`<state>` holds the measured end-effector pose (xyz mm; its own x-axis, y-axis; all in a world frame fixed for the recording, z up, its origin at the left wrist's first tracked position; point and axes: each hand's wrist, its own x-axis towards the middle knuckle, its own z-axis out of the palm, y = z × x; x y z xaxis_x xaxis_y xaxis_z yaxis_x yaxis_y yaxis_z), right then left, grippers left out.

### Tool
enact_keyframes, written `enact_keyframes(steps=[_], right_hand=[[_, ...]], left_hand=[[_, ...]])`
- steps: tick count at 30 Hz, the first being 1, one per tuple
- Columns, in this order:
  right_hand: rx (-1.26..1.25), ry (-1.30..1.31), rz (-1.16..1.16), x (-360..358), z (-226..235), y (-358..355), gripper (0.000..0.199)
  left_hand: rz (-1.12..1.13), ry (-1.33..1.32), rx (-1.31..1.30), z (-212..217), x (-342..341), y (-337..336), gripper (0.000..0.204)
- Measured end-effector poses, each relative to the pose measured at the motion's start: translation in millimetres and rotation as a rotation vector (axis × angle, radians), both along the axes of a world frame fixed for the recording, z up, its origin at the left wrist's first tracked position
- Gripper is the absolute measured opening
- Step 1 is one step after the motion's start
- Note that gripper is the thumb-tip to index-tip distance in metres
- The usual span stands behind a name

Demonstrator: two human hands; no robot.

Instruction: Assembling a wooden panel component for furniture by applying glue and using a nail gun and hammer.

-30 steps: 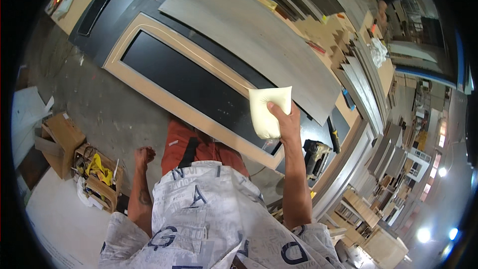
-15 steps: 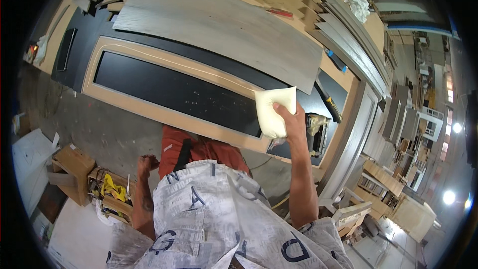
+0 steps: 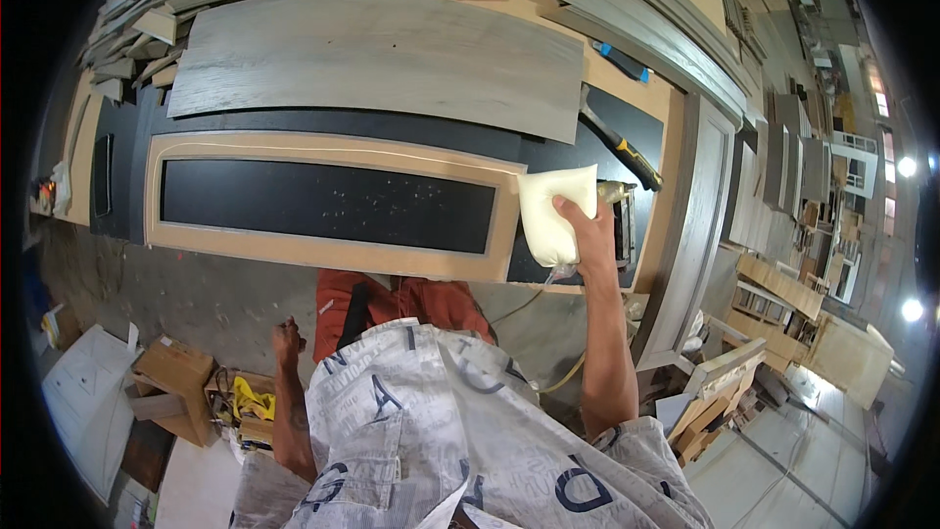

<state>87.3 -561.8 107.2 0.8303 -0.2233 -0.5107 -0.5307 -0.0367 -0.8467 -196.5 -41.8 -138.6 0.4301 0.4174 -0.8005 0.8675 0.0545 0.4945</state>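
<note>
A black bench fills the middle of the view, its long axis running left to right. On it lies a long frame of pale board around a dark panel, lengthwise along the bench, its right end near the right hand. A thin light line of glue runs along the frame's upper rail. Behind it lies a grey plank, also set left to right, its near edge over the bench's far side. Stacked mouldings lie beyond, slanting down to the right. A grey door frame stands just right of the bench.

The person's printed shirt fills the lower middle, with red trousers above it. A cardboard box sits on the floor at lower left.

The right hand is raised over the frame's right end, fingers and thumb closed around a soft whitish bag. The bag stands roughly upright in the picture, long axis running away from the person, its wide flat end pointing toward the bench's far side and its narrowed lower end pointing back toward the body, just off the frame's right rail. A thin hose curves below the hand.

The left hand hangs low beside the trousers, loosely curled and holding nothing, well apart from the bag.

A black-and-yellow tool lies slanted on the bench, just beyond the bag.
</note>
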Motion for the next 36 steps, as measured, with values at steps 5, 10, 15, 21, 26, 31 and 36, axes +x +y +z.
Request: enact_keyframes(steps=[5,10,15,21,26,31,36], right_hand=[[-0.004,-0.006,-0.044,-17.5,4.8,0.4,0.036],[0.019,0.03,-0.082,-40.6,17.1,13.8,0.036],[0.009,0.055,-0.148,-73.8,18.5,23.4,0.037],[-0.016,0.078,-0.203,-109.3,24.0,35.2,0.035],[-0.054,0.098,-0.234,-131.6,23.1,48.0,0.032],[-0.101,0.149,-0.207,-135.9,22.3,67.7,0.031],[-0.109,0.161,-0.125,-120.9,27.3,102.0,0.036]], left_hand=[[-0.071,0.103,0.188,4.6,27.0,4.9,0.043],[0.119,-0.18,-0.125,-10.1,32.0,35.8,0.031],[0.09,-0.165,-0.111,-14.9,52.5,47.4,0.015],[-0.142,-0.303,-0.239,-17.2,48.3,93.3,0.028],[-0.148,-0.207,-0.106,5.7,52.0,101.1,0.037],[-0.273,0.03,0.097,20.3,61.5,113.1,0.034],[-0.289,-0.181,0.108,-0.7,31.2,140.7,0.034]])
